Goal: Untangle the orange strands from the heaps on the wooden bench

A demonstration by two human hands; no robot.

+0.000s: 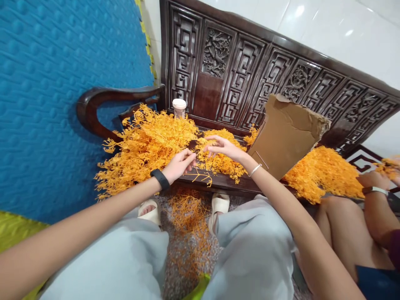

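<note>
Pinching grip, left hand: the left hand (180, 165) has its fingertips closed on a thin orange sprig (202, 176) at the front edge of the surface (225, 181); the stem is too fine to tell how much sits between the fingers.
Right hand: the right hand (222, 146) is released, fingers spread flat over the small middle pile (222, 161), touching its top and holding nothing that shows.
Doing it well: judging from the tangle, a pinch low on one stem, with the flat hand pressing the rest down, should draw a sprig free without dragging its neighbours along.
Big heap: the large heap of orange sprigs (146, 146) lies just left of the left hand, spilling over the armrest (103, 98).
Floor: loose sprigs on the floor (189, 225) lie between the two sandals (218, 204); a pull toward the edge likely sheds more.
Further out: a lidded jar (179, 107) stands behind the heap, a torn cardboard sheet (286, 137) leans to the right, and another person's hand (375, 179) rests by a second orange pile (325, 173).
</note>
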